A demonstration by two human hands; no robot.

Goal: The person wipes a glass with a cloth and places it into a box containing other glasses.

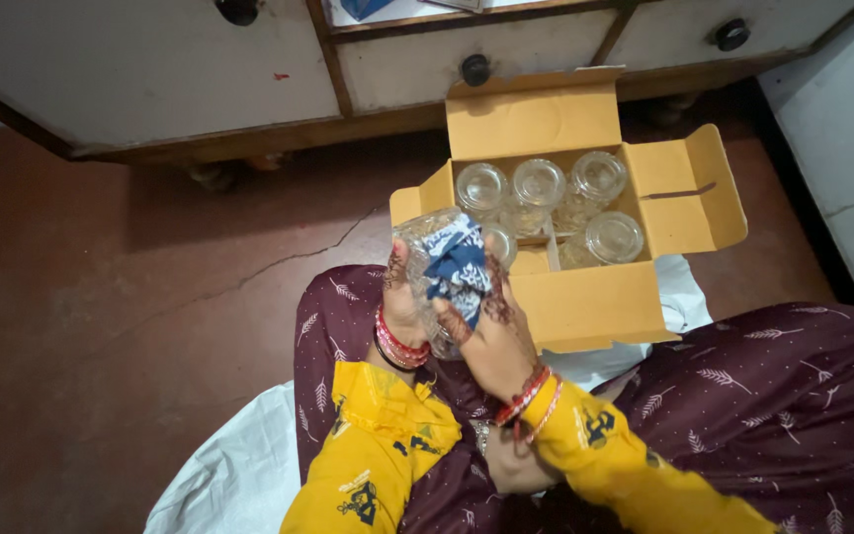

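The left hand (402,307) grips a clear patterned glass tumbler (425,259) lying tilted, mouth toward the far left; the right hand (491,331) presses a blue-and-white cloth (457,265) against it. The open yellow cardboard box (585,302) of glasses sits just right.

Dim, warm indoor light leaves the red floor (150,297) dark, with deep shadow under the cabinet (200,79). The open cardboard box (585,297) catches most brightness; its glasses (538,183) glint softly. Edges bend slightly, and focus is mildly soft.

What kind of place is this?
Probably a room at home: the person sits on a red floor by a wooden cabinet, wiping a glass from a box.
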